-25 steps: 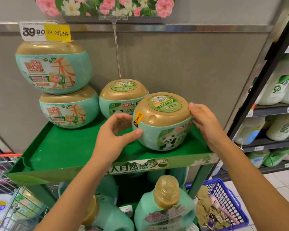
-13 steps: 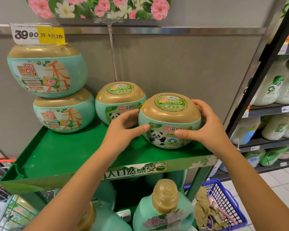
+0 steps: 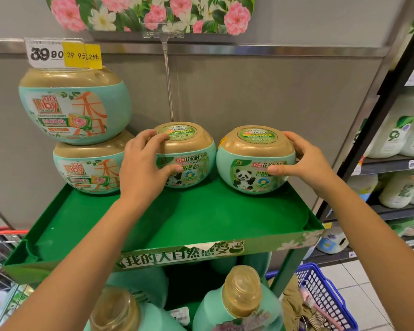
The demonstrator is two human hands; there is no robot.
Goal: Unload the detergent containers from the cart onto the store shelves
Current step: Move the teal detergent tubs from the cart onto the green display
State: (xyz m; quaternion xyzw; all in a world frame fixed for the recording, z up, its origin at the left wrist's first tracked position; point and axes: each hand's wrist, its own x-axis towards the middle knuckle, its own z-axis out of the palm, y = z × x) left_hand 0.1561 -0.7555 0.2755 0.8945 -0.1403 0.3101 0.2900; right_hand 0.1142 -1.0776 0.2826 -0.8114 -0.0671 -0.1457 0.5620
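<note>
Backdrop: grey wall panel (image 3: 261,96), floral header card (image 3: 153,13) up top, and the green display shelf (image 3: 201,218) right in front of you.
Small tubs: two panda-label detergent tubs stand upright at the back of that shelf, the left tub (image 3: 191,151) and the right tub (image 3: 251,151), flanks touching or as good as.
Your left hand (image 3: 146,166): it clasps the left tub, fingers curled over the gold lid, thumb pressed on the front label.
Your right hand (image 3: 304,158): same clasp on the right tub, fingers round the lid's far side, thumb on the label.
Neighbours: two larger tubs (image 3: 74,108) stacked at the left under the price tag (image 3: 62,53), the lower one just beside your left hand.
Step, as I read it: squaring up the pair, labels facing out.
Doing it well: turn each tub with its base flat on the shelf, bring both pandas forward, level the fronts, and don't nudge that stack.
Cart (image 3: 0,247): wire edge at lower left; what's left inside, I can't tell.
</note>
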